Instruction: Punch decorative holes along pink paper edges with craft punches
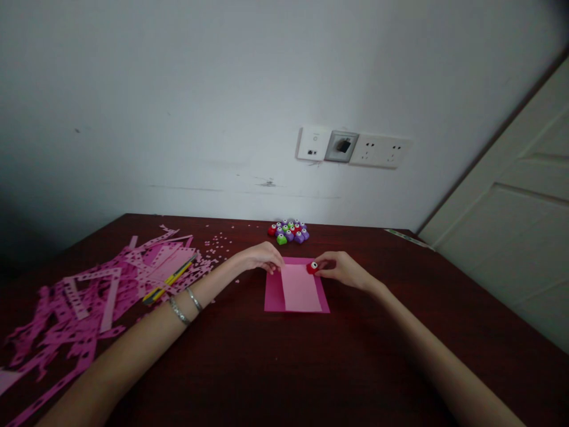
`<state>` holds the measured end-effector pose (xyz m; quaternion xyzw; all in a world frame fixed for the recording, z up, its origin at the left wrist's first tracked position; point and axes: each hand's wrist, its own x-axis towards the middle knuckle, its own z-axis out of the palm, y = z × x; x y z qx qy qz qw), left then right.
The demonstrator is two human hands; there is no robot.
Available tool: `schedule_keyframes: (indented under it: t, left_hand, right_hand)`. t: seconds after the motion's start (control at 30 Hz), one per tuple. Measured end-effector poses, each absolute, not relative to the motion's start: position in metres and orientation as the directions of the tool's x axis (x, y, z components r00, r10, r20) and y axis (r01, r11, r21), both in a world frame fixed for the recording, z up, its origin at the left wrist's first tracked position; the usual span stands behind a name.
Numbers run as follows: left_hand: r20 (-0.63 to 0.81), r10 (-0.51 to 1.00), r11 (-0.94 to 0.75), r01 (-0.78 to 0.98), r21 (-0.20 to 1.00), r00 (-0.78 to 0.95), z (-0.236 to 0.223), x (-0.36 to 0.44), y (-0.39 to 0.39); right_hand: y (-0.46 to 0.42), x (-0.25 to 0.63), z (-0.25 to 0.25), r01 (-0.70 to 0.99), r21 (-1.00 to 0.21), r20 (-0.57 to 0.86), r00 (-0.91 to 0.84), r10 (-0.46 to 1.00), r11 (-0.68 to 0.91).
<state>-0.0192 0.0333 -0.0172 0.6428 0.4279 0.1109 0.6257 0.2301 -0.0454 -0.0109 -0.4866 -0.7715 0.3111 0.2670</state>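
Note:
Two sheets of paper lie before me: a light pink sheet (302, 290) on top of a larger dark pink sheet (274, 296), which shows along its left, top and right sides. My left hand (263, 256) is closed at the light sheet's top left corner, pinching it between thumb and fingers. In the fingers of my right hand (344, 270) is a small red craft punch (312, 268) with a white and black button. The punch sits at the light sheet's top right corner; whether paper is inside its slot cannot be made out.
Several red, green and purple craft punches (288, 231) stand together near the wall. Left of my arm is a heap of punched pink paper strips (106, 279) with a yellow pen-like tool (171, 280) and small scattered cut-outs (217, 246). A ruler-like strip (409, 238) lies at the back right.

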Motion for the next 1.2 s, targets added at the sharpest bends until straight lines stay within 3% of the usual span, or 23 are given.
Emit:
schedule_keyframes:
  t: [0.2, 0.43, 0.63, 0.8, 1.0, 1.2]
  left_hand:
    - [-0.354, 0.712, 0.096, 0.415, 0.905, 0.607, -0.021, -0.015, 0.029]
    - [-0.323, 0.76, -0.047, 0.543, 0.839, 0.564, -0.019, -0.006, 0.019]
    - [-0.155, 0.847, -0.328, 0.729, 0.6, 0.509, -0.021, 0.001, 0.011]
    - [-0.011, 0.866, -0.441, 0.772, 0.458, 0.5, -0.027, 0.002, 0.011]
    - [-0.033, 0.822, -0.463, 0.7, 0.544, 0.569, -0.02, 0.004, 0.005]
    - [0.029, 0.829, -0.448, 0.631, 0.633, 0.559, -0.016, 0.004, 0.007]
  right_hand:
    - [-0.046, 0.225, -0.013, 0.628, -0.695, 0.102, -0.398, 0.912, 0.351]
    - [-0.047, 0.223, -0.014, 0.657, -0.659, 0.102, -0.403, 0.91, 0.365]
    - [-0.046, 0.225, -0.017, 0.651, -0.652, 0.117, -0.42, 0.9, 0.388]
    - [-0.046, 0.224, -0.017, 0.64, -0.665, 0.115, -0.421, 0.9, 0.385]
    - [-0.045, 0.227, -0.013, 0.611, -0.723, 0.063, -0.406, 0.912, 0.322]
    - [-0.043, 0.232, -0.01, 0.542, -0.831, -0.062, -0.309, 0.949, 0.122]
